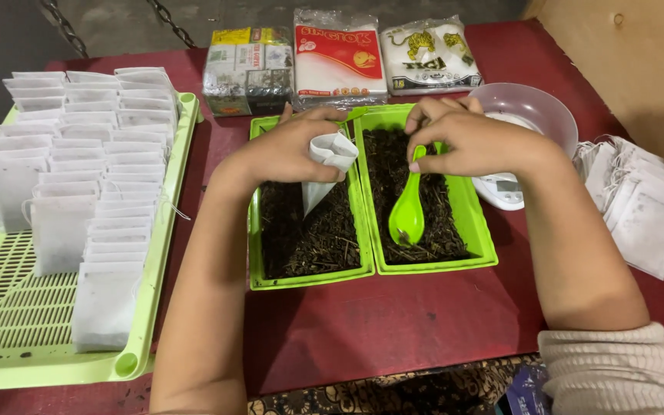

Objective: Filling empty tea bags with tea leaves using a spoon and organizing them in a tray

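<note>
Head view: the left hand (290, 150) pinches an open white filter bag (326, 167) over the left tray of dried leaves (305, 230), point down-left. The right hand (466, 138) grips a green spoon (409, 207), bowl toward the person (handle upright-ish). Many filled bags (86, 192) stand in the rack (9, 307); empties (643, 204) wait on the counter (424, 323).

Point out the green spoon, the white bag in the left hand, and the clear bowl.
Green spoon (407, 217), head view, on its scoop.
White bag (324, 165), head view, on its middle.
Clear bowl (536, 107), head view, on its inner wall.
</note>
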